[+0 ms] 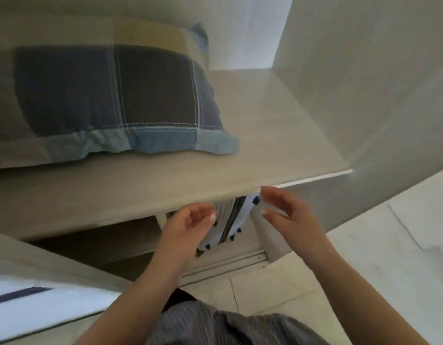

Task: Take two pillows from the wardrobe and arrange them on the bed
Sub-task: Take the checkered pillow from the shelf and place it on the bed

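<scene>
We see both sets of fingers loosely curled and spread, palms turned toward each other, holding nothing. The left hand (190,220) and the right hand (287,210) hover side by side in front of the front edge of the pale beige wooden wardrobe shelf (253,135), with a clear gap between them and the right fingertips just at the shelf edge.

On that shelf, toward its left side, lies the dark blue-grey checked pillow with lighter blue borders (116,95), flat on the board and well apart from both hands. Behind it we make out part of a second, tan and blue patterned pillow (165,33), leaning against the back of the wardrobe.

In the compartment below the shelf, behind the hands, stands a white and grey ribbed object with small dark knobs (230,220); we cannot tell what it is. Pale floor tiles (302,282) lie in front of the wardrobe.
</scene>
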